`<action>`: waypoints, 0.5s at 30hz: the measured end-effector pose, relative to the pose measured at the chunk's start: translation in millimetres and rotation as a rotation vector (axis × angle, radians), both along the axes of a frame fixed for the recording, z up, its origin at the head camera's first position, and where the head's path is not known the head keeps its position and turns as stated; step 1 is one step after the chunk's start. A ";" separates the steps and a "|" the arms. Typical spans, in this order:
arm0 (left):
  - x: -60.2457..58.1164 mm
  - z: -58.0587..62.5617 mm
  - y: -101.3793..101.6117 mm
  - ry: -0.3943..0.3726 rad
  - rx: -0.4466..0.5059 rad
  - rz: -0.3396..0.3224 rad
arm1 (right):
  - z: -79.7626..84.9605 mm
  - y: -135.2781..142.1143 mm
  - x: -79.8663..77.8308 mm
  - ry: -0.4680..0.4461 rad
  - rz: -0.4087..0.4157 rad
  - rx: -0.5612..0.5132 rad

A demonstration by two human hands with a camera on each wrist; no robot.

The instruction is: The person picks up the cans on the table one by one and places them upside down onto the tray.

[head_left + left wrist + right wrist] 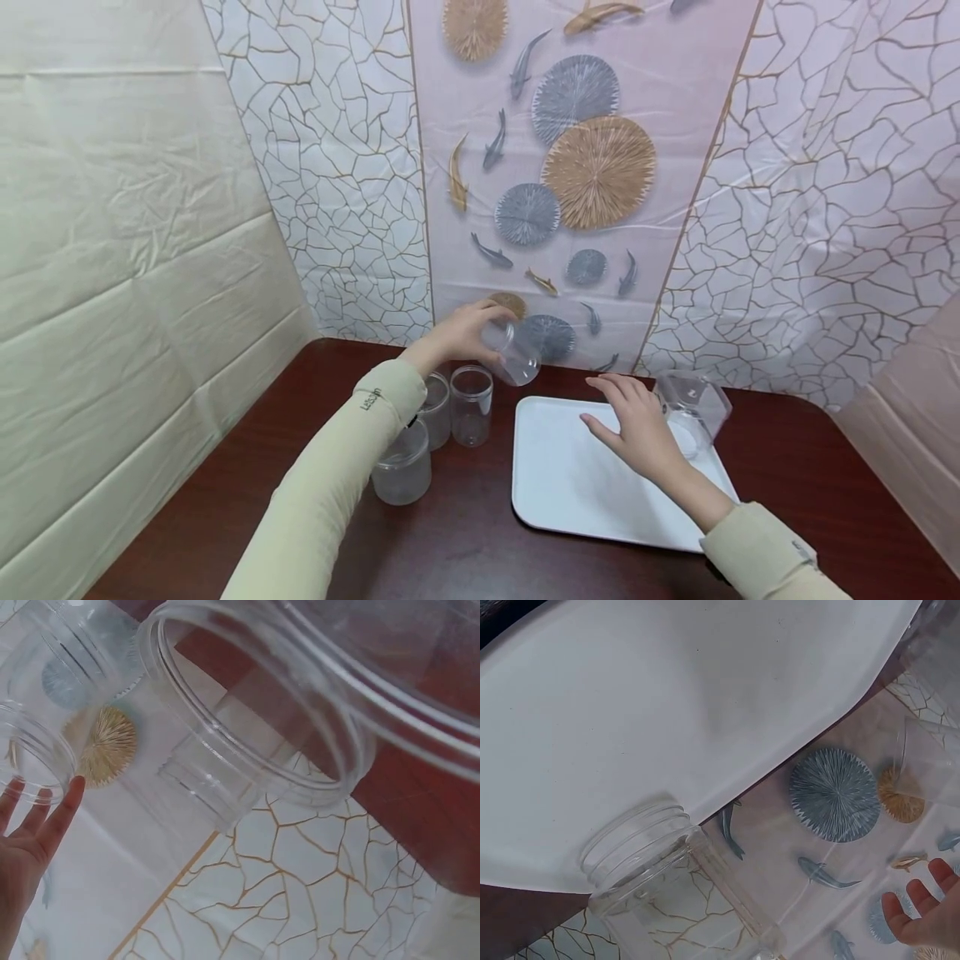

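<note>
My left hand (468, 333) grips a clear plastic jar (521, 358), tilted above the table near its back edge. In the left wrist view, the fingers (64, 817) lie at the ringed rim of this jar (45, 750). Over the white tray (555, 483) hovers my right hand (637, 425), fingers spread and thumb apart, holding nothing. Just beyond it, a clear angular jar (708, 404) is at the tray's far right corner. The right wrist view shows that jar's threaded mouth (641, 840) toward the tray.
Three clear round jars stand left of the tray: a near one (402, 475), a middle one (437, 417) partly hidden, and a taller one (471, 417). The dark red table (465, 550) ends at a patterned cloth backdrop (352, 183). A pale cloth wall (127, 275) borders the left side.
</note>
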State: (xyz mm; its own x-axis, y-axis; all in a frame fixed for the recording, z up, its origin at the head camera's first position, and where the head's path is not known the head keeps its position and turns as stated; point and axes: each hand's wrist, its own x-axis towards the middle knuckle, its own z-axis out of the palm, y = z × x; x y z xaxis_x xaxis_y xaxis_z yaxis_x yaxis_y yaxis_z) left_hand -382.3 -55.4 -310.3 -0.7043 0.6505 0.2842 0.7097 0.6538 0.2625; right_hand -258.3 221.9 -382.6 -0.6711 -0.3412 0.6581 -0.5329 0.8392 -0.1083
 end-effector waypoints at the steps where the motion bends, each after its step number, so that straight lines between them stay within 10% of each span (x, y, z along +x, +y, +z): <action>1: 0.2 -0.6 -1.4 0.000 0.024 0.001 | 0.5 0.1 -0.4 0.006 0.005 -0.004; 15: 5.6 -7.7 -17.0 0.006 0.297 0.055 | 10.3 2.3 -0.1 -0.025 -0.020 -0.016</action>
